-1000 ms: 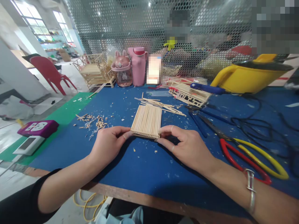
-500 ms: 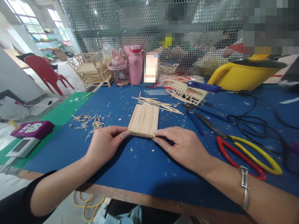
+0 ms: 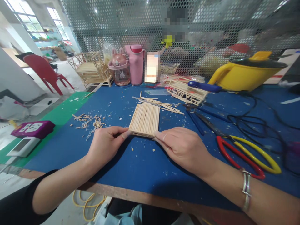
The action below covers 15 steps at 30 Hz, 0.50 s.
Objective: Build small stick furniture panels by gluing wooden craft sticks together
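Plainly, the work in hand looks well along:

- At the far left edge lie a purple socket block point(image 3: 32, 129) and, further in, a scatter of wood offcuts point(image 3: 90, 122) on the blue table point(image 3: 140, 168); I judge the trimming of sticks to be largely done.
- The left hand point(image 3: 105, 147) lies palm down, forearm resting over the table edge, thumb and forefinger pinched on the near left corner of the stick panel point(image 3: 145, 120).
- The stick panel is a flat mat of thin wooden sticks set side by side, lying at the middle of the table between the two hands. Its rows look full and even, so the laying-up seems finished; whether the sticks are bonded cannot be told.
- Just behind it sit a few loose sticks point(image 3: 159, 104), unused, and further back a partly built stick frame point(image 3: 186, 92), which suggests that assembly is left to do.
- The right hand point(image 3: 185, 148) comes in from the right, wrist low and bearing a bracelet, fingers curled, fingertips pressed on the panel's near right corner, gripping it.
- To the right lie red and yellow handled cutters point(image 3: 246, 156), untouched, beside black cables point(image 3: 257, 125) and, at the back, a yellow pot point(image 3: 248, 73).
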### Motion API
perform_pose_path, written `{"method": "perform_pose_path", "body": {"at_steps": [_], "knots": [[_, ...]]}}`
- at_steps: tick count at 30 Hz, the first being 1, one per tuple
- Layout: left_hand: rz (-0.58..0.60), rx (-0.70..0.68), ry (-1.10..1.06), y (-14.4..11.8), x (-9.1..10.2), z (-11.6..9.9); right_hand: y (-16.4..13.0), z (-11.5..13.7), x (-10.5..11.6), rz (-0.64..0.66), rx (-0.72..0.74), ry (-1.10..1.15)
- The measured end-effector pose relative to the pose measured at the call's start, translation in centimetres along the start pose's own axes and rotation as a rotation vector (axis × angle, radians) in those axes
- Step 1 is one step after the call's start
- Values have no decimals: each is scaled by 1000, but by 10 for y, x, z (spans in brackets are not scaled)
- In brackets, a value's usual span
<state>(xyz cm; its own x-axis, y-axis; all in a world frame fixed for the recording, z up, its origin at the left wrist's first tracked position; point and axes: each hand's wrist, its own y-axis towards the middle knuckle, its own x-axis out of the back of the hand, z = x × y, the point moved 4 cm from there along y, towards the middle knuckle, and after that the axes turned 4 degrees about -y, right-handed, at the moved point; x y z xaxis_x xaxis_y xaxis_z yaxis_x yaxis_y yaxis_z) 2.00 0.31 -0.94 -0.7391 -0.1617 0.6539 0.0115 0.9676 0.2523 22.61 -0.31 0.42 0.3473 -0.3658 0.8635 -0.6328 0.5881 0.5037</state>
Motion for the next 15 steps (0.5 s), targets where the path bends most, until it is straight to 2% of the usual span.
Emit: {"method": "perform_pose_path", "body": {"at_steps": [3, 8, 11, 13, 15], "knots": [[-2, 5, -2, 1, 0, 0, 1, -2, 0, -3, -71, 77], [-1, -8, 26, 1, 2, 1, -1, -17, -3, 42, -374, 444], [14, 3, 19, -1, 2, 5, -3, -31, -6, 18, -527, 614], [5, 7, -3, -2, 2, 8, -5, -41, -7, -25, -592, 632], [7, -18, -18, -2, 1, 9, -6, -48, -7, -61, -606, 551]]}}
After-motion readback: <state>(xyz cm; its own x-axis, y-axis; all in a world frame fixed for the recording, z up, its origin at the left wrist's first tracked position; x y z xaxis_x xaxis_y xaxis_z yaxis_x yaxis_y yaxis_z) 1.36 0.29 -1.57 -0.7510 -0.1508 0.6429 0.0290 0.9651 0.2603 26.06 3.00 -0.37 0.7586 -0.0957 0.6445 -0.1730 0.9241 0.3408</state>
